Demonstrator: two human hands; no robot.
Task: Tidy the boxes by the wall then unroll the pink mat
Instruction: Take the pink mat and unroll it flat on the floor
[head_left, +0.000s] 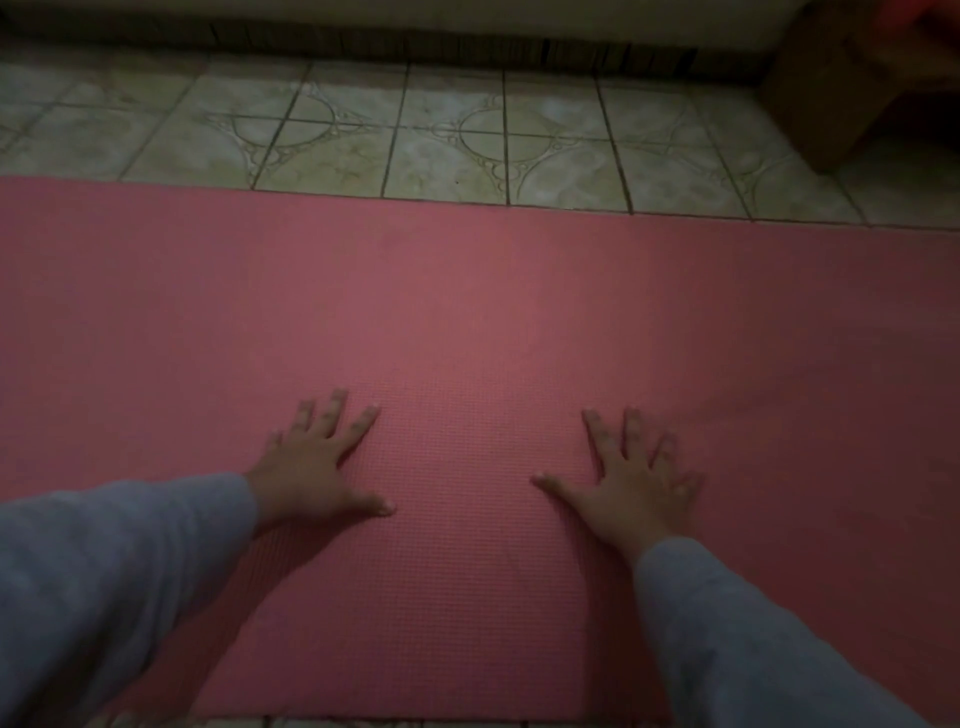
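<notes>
The pink mat (467, 312) is spread flat on the tiled floor (447, 140), its long axis running left to right across the view and passing out of frame at both sides. Its far edge lies parallel to the wall (363, 15), with a strip of tile between them, and its near edge shows at the bottom of the view.

Both hands are laid palm-down on the mat near its near edge, fingers straight and spread, nothing grasped. The left hand (317, 462) is placed left of centre, the right hand (628, 483) right of centre, and they are set well apart and about equally near. No rolled part is seen ahead of either hand, so any remaining roll would lie off to one side, which cannot be told. The next move is judged to be a smoothing press outward along the long axis.

A cardboard box (826, 98) is seen at the far right by the wall. No writing or label can be read.
</notes>
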